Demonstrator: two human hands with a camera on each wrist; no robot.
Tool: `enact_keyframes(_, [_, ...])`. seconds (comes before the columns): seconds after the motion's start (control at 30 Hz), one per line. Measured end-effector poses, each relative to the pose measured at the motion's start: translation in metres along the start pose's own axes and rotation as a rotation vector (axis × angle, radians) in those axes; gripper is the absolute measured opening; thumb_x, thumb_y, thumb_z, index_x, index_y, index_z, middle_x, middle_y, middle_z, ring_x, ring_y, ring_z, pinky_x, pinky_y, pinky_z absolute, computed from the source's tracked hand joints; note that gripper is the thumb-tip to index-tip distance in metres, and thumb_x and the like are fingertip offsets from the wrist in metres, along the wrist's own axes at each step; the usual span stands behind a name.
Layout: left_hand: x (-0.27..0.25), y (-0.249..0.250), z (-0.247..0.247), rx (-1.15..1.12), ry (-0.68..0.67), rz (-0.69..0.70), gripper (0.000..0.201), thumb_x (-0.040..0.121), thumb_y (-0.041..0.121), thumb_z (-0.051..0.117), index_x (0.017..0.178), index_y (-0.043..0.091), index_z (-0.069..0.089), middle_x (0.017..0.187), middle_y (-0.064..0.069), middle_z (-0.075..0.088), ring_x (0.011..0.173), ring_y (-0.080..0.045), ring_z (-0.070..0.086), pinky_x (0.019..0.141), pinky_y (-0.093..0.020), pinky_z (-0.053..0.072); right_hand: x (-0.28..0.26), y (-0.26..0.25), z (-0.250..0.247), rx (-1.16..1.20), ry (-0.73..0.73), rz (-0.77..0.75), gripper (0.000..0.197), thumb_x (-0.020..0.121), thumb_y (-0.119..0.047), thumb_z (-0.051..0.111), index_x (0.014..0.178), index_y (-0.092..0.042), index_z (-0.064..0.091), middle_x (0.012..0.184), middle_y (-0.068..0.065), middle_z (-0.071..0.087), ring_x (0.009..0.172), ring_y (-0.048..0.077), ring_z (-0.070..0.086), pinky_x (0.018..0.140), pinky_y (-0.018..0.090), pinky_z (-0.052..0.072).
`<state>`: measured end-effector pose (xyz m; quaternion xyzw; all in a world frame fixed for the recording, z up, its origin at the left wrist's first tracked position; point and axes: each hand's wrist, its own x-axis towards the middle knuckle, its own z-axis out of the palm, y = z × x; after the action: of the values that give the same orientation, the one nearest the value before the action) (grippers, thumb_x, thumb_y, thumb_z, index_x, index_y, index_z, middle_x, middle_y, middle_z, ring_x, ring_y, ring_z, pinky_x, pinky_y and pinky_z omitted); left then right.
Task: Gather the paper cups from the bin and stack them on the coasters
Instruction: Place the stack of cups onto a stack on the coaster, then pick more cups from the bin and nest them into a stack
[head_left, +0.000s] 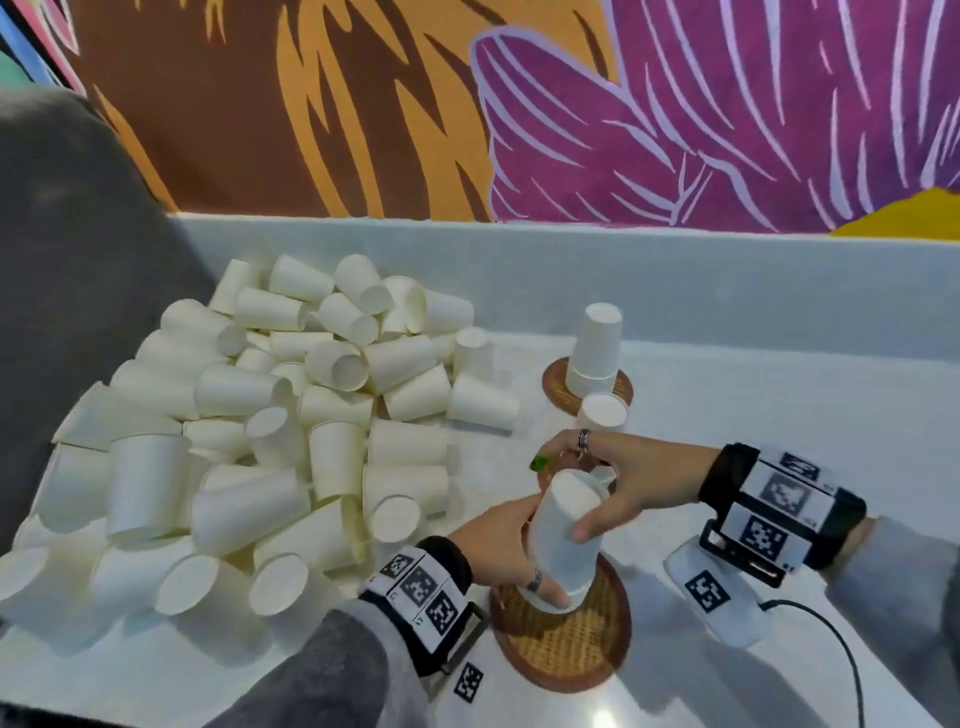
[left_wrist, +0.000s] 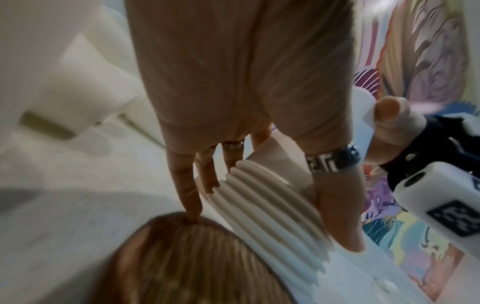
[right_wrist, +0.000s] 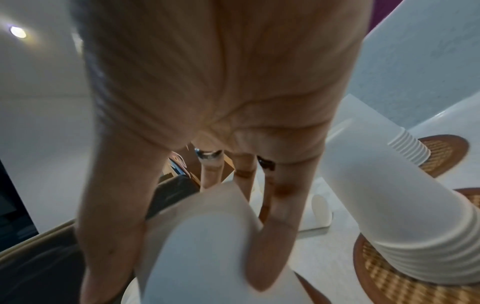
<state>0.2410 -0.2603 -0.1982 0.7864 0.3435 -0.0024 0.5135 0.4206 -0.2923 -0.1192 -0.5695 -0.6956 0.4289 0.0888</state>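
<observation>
Hands worked the nearest coaster (head_left: 563, 644): the left hand (head_left: 498, 540) curled its fingers round the stack's (head_left: 563, 545) base, the right hand (head_left: 628, 480) gripped its top. Seating it well meant pressing straight down, keeping the tilted stack centred. Beyond stood two more stacks (head_left: 597, 348); loose cups (head_left: 270, 415) lay heaped to the left.

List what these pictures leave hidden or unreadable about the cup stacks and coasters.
- Middle coaster: head view, almost wholly hidden behind the right hand.
- Near stack: how many cups it holds; head view, both hands cover it, and the left hand hides its rims.
- Loose cup pile: its total; cups overlap and bury each other.
- Near coaster: weave blurred in the left wrist view, cut off by the bottom edge.
</observation>
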Motion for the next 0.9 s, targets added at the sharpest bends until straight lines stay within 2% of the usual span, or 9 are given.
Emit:
enact_keyframes(0.13, [0.003,-0.014,0.010,-0.042,-0.017,-0.059,0.077,0.063,0.023,0.086,0.128,0.029,0.046,0.126,0.005,0.057,0.118,-0.016,0.052,0.104,-0.043,0.043,0.003,0.003,0.011,-0.070,-0.027,0.004,0.064,0.063,-0.046,0.082,0.112,-0.054,0.040,0.113,-0.010,0.055,0.110,0.008,0.052,0.098,0.034,0.047])
enact_keyframes(0.23, [0.005,-0.020,0.017,-0.035,-0.016,-0.083,0.078,0.060,0.023,0.087,0.128,0.028,0.047,0.124,0.005,0.058,0.116,-0.017,0.052,0.104,-0.045,0.043,0.005,0.003,0.016,-0.113,-0.062,0.013,0.066,0.070,-0.036,0.081,0.117,-0.046,0.036,0.118,-0.009,0.051,0.115,0.009,0.046,0.103,0.030,0.042])
enact_keyframes(0.33, [0.007,-0.023,0.023,-0.001,-0.044,-0.098,0.081,0.059,0.024,0.087,0.128,0.027,0.047,0.125,0.004,0.058,0.118,-0.018,0.052,0.104,-0.045,0.043,0.006,0.003,0.022,-0.156,-0.097,0.011,0.068,0.070,-0.036,0.080,0.121,-0.043,0.036,0.120,-0.008,0.049,0.116,0.011,0.045,0.103,0.029,0.042])
enact_keyframes(0.47, [0.008,-0.022,0.023,0.046,-0.084,-0.117,0.081,0.060,0.021,0.088,0.129,0.024,0.047,0.126,0.001,0.057,0.118,-0.019,0.051,0.104,-0.045,0.043,0.008,0.000,0.026,-0.184,-0.127,-0.006,0.068,0.072,-0.035,0.079,0.124,-0.040,0.036,0.115,-0.013,0.046,0.111,0.005,0.042,0.086,0.008,0.038])
enact_keyframes(0.57, [0.006,-0.017,0.020,0.082,-0.113,-0.119,0.083,0.062,0.020,0.087,0.132,0.023,0.043,0.129,-0.001,0.055,0.120,-0.022,0.049,0.105,-0.045,0.041,0.009,-0.004,0.026,-0.174,-0.151,0.000,0.063,0.073,-0.037,0.077,0.121,-0.042,0.036,0.112,-0.013,0.052,0.110,0.007,0.048,0.087,0.012,0.042])
enact_keyframes(0.63, [0.003,-0.012,0.016,0.129,-0.137,-0.105,0.088,0.064,0.023,0.086,0.137,0.024,0.037,0.133,-0.001,0.052,0.123,-0.022,0.047,0.106,-0.043,0.040,0.009,-0.007,0.026,-0.172,-0.153,0.002,0.058,0.075,-0.045,0.073,0.122,-0.041,0.038,0.115,-0.014,0.054,0.112,0.008,0.051,0.095,0.022,0.046])
enact_keyframes(0.7, [0.001,-0.008,0.011,0.170,-0.161,-0.091,0.092,0.066,0.021,0.085,0.141,0.021,0.032,0.139,-0.002,0.048,0.127,-0.022,0.044,0.107,-0.041,0.039,0.008,-0.009,0.022,-0.160,-0.143,0.000,0.057,0.076,-0.051,0.069,0.124,-0.039,0.040,0.117,-0.014,0.054,0.112,0.009,0.052,0.097,0.033,0.049])
enact_keyframes(0.83, [-0.007,-0.006,-0.004,0.167,-0.123,-0.110,0.092,0.071,0.016,0.082,0.145,0.021,0.028,0.146,-0.002,0.041,0.131,-0.022,0.041,0.108,-0.040,0.037,0.004,-0.024,0.008,-0.100,-0.095,-0.017,0.067,0.069,-0.064,0.066,0.124,-0.035,0.043,0.112,-0.016,0.056,0.109,0.008,0.056,0.098,0.031,0.047])
enact_keyframes(0.9, [-0.012,-0.005,-0.013,0.147,-0.081,-0.127,0.086,0.077,0.020,0.079,0.146,0.024,0.027,0.147,-0.002,0.039,0.127,-0.021,0.043,0.105,-0.036,0.040,0.000,-0.035,-0.003,-0.078,-0.008,-0.052,0.067,0.066,-0.066,0.060,0.122,-0.034,0.046,0.109,-0.015,0.059,0.106,0.008,0.058,0.091,0.030,0.050])
